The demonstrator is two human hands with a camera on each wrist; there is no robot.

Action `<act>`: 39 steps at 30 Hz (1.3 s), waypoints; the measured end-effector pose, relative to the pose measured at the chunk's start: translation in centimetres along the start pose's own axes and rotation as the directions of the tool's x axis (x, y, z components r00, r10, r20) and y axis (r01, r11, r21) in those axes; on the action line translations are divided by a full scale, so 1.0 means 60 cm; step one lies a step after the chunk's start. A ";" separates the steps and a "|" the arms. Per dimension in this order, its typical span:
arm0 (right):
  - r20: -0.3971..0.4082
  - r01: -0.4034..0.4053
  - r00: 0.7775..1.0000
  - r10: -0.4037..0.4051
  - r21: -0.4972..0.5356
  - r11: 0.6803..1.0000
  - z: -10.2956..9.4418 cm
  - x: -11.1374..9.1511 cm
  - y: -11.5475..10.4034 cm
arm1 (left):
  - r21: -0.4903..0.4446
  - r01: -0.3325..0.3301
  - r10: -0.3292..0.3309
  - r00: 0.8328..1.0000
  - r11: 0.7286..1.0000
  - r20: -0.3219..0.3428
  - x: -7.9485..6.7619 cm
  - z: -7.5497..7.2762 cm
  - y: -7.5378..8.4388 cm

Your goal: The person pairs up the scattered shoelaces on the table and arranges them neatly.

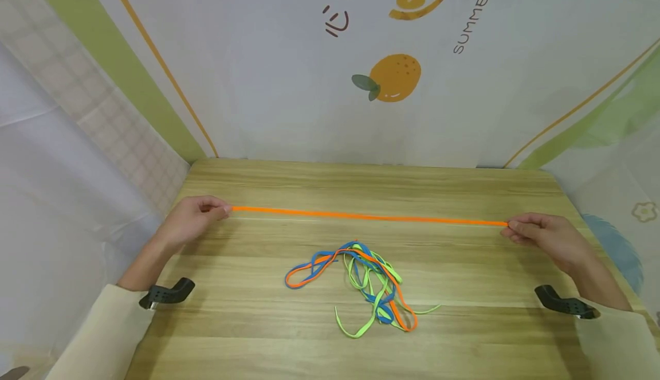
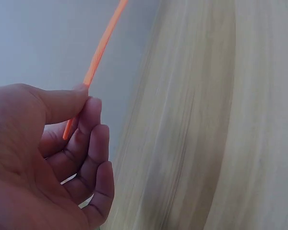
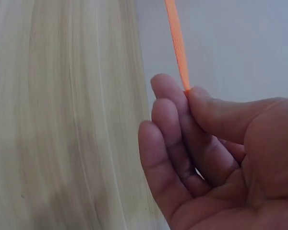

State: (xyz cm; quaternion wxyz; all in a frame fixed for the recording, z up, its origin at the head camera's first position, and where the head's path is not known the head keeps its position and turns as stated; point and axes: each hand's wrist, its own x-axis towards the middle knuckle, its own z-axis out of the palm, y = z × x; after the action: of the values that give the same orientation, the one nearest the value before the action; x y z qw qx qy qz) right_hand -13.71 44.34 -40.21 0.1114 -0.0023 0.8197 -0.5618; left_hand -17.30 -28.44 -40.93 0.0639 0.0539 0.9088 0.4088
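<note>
An orange shoelace [image 1: 361,216] stretches nearly straight between the two hands, across the far half of the table. My left hand [image 1: 195,217] pinches one end between thumb and index finger; in the left wrist view the lace's tip [image 2: 67,129] pokes out below the thumb. At the other side my right hand [image 1: 546,236] pinches the lace [image 3: 178,48] between thumb and forefinger, and the end there is hidden in the grip. Nearer than the taut lace, a loose tangle of blue, lime green [image 1: 367,325] and orange laces lies on the table.
The wood-grain table [image 1: 247,334] reaches back to a white curtain [image 1: 289,82] printed with oranges and lettering. Similar cloth hangs at both sides, close to the hands. A black strap mount [image 1: 167,294] sits on the left wrist and another [image 1: 567,305] on the right.
</note>
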 end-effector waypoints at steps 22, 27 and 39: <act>-0.011 -0.045 0.998 0.058 0.509 0.860 -0.002 0.015 0.023 | -0.410 0.080 -0.100 0.995 0.909 -0.026 0.029 0.003 0.001; -0.007 0.004 1.000 0.000 0.593 0.805 0.005 0.023 0.019 | -0.584 0.043 -0.123 0.987 0.811 -0.098 0.036 0.012 0.010; -0.088 0.012 0.992 0.087 0.767 0.642 0.012 0.047 0.000 | -0.723 0.013 -0.181 0.971 0.690 -0.155 0.065 0.015 0.029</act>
State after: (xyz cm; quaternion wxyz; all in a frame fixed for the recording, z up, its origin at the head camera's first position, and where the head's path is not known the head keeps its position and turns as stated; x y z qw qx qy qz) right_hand -16.34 43.31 -40.94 0.0657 0.0947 0.5101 -0.8524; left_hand -20.93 -26.06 -40.49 0.0032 -0.0682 0.6801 0.7299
